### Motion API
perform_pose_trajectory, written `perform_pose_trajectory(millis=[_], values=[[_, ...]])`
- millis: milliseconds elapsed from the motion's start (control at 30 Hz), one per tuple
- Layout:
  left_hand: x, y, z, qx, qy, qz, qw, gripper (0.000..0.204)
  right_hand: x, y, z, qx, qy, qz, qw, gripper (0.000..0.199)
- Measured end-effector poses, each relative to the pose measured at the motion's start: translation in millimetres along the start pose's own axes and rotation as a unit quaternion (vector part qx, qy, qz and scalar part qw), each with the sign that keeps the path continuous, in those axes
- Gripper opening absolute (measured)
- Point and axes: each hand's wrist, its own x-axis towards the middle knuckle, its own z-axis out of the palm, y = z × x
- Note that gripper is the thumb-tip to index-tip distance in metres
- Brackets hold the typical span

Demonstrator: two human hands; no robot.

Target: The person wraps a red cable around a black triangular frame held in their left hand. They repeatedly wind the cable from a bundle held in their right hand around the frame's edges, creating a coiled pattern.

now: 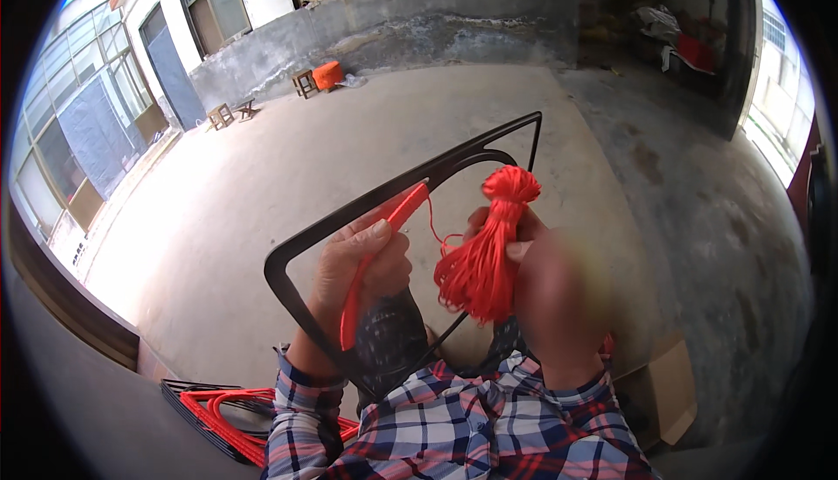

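Observation:
A black metal frame [397, 181] with rounded corners stands tilted in front of my lap. My left hand [386, 266] is closed around a narrow red band [407, 208] inside the frame; whether it is cord wound over an inner bar, I cannot tell. From the band's upper end a thin red cord [433, 222] runs toward a bundle of red cord [489, 257], bunched at the top with loops hanging below. My right hand [559, 297], partly smeared, grips this bundle at its tied neck, to the right of the band.
More black frames with red parts [229, 414] lie at my lower left. A cardboard box [670, 397] stands at my lower right. Across the concrete floor [375, 131] are small wooden stools [303, 84] and an orange container [328, 75] by the wall.

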Motion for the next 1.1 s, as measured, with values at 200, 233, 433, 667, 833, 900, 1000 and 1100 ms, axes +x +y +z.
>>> perform_pose_trajectory(millis=[200, 233, 433, 667, 833, 900, 1000, 1100], values=[[8.3, -14.6, 6.0, -0.126, -0.051, -0.016, 0.991, 0.068, 3.7, -42.1, 55.0, -0.475, -0.208, -0.028, 0.855, 0.067], [10.0, -18.5, -2.1, -0.167, -0.091, -0.014, 0.982, 0.071, 7.0, -47.4, 61.9, -0.475, -0.205, -0.014, 0.856, 0.061], [21.4, -18.7, 35.4, -0.209, -0.144, -0.001, 0.967, 0.103, 13.9, -25.2, 71.9, -0.507, -0.019, -0.177, 0.843, 0.038], [11.3, -23.7, 38.2, 0.04, -0.013, 0.068, 0.997, 0.054, 11.7, -27.8, 51.3, -0.392, -0.06, -0.186, 0.899, 0.025], [1.4, -13.2, 38.0, 0.223, 0.034, 0.023, 0.974, 0.056, 17.0, -16.3, -41.4, -0.066, -0.068, -0.131, 0.987, 0.021], [-5.5, -21.6, 33.9, 0.351, 0.125, -0.004, 0.928, 0.051, 23.9, -3.2, -25.5, -0.115, -0.033, -0.043, 0.992, 0.044], [-8.5, -47.5, 21.6, 0.101, 0.146, 0.022, 0.984, 0.043, 25.1, 0.8, 16.3, 0.103, -0.101, 0.152, 0.978, 0.057], [-13.0, -48.5, 25.6, -0.021, 0.106, 0.038, 0.993, 0.043, 47.6, 2.4, 5.4, 0.075, -0.225, 0.183, 0.954, 0.05]])
